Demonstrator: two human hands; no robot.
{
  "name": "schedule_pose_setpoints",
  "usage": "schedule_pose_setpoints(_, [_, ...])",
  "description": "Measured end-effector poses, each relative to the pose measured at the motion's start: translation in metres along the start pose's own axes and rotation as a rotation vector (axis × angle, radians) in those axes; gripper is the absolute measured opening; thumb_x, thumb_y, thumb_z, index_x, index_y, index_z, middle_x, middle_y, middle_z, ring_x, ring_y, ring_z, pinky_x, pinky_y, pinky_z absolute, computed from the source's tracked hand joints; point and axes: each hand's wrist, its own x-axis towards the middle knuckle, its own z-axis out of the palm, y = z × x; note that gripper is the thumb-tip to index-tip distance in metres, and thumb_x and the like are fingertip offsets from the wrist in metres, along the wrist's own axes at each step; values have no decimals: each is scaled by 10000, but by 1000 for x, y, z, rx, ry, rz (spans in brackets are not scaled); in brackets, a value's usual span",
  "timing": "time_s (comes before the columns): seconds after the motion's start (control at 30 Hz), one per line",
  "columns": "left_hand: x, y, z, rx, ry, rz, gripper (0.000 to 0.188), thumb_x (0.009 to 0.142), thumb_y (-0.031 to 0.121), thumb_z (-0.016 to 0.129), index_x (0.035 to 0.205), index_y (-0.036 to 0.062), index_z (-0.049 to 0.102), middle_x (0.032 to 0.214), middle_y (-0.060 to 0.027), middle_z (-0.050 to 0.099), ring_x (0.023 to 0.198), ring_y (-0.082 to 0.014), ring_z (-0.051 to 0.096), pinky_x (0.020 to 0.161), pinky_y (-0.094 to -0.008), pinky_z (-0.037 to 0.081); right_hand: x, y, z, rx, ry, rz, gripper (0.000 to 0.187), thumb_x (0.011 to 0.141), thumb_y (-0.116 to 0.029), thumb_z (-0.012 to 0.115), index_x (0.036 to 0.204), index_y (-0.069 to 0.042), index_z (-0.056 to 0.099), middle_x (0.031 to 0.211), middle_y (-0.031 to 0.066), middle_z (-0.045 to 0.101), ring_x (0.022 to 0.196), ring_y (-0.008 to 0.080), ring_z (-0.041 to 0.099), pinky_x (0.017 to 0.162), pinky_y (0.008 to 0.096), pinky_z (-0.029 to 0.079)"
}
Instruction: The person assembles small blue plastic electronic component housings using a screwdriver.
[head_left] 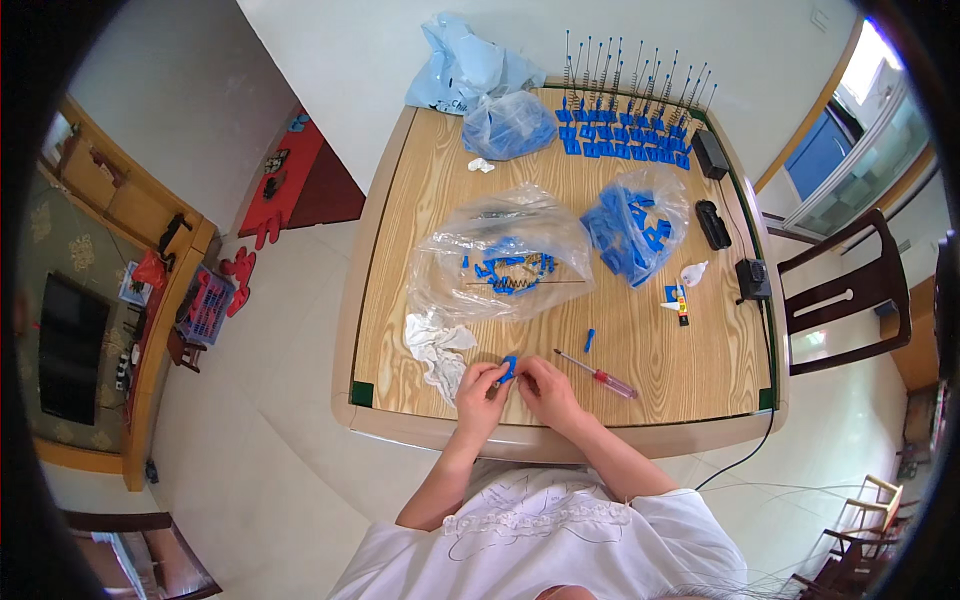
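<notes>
Close to the table's near edge, my left hand (480, 394) is closed on a small blue plastic part (509, 368), gripping it between thumb and fingers. My right hand (547, 393) meets it from the other side, its fingertips pinched together at the part; anything tiny between them is too small to make out. A screwdriver (612, 382) with a clear reddish handle lies just right of my right hand. Beyond it is a loose narrow blue piece (589, 340). A crumpled white cloth (437, 350) rests left of my left hand.
An open clear bag (440, 262) holds blue parts and springs. Other bags of blue parts (638, 235) lie beyond. Rows of blue bases (625, 135), several with upright springs and rods, fill the far right. A glue tube (682, 308), black case (713, 225) and cabled device (752, 280) line the right.
</notes>
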Motion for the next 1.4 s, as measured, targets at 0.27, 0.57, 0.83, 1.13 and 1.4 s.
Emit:
schedule_pose_setpoints(0.27, [-3,4,4,-661,-1,-390,368,801,-80,661,1156,-9,592,988,-70,629,851,-127,610,762,-252,520,-1,-15,-5,189,16,124,466,776,-15,678,1207,-42,504,1046,125,565,867,234,581,731,319,489])
schedule_pose_setpoints(0.57, [0,14,-7,-507,-101,-410,304,854,-40,625,1157,-27,606,987,-78,641,888,-123,633,776,-244,522,-5,-5,-9,256,-94,204,550,796,-64,704,1290,-68,462,1023,124,605,866,231,618,775,320,504])
schedule_pose_setpoints(0.83, [9,26,-18,-165,-172,-322,259,843,15,657,1100,-15,650,976,-134,691,859,-162,674,744,-279,546,-3,-12,-11,281,-114,272,501,825,-81,693,1273,-75,469,920,107,632,800,192,633,730,315,510])
schedule_pose_setpoints(1.13, [14,32,-20,-185,-203,-359,311,832,1,664,1142,-6,636,947,-111,693,842,-123,655,763,-260,541,-3,-10,-12,259,-101,258,492,820,-76,698,1260,-86,479,848,91,610,719,175,587,697,308,499])
schedule_pose_setpoints(1.4, [19,35,-25,-105,-287,-310,361,818,-4,668,1174,-6,610,921,-104,689,839,-129,660,752,-262,548,-4,-7,-14,272,-125,218,503,812,-64,696,1267,-82,483,933,110,638,774,196,624,723,316,506])
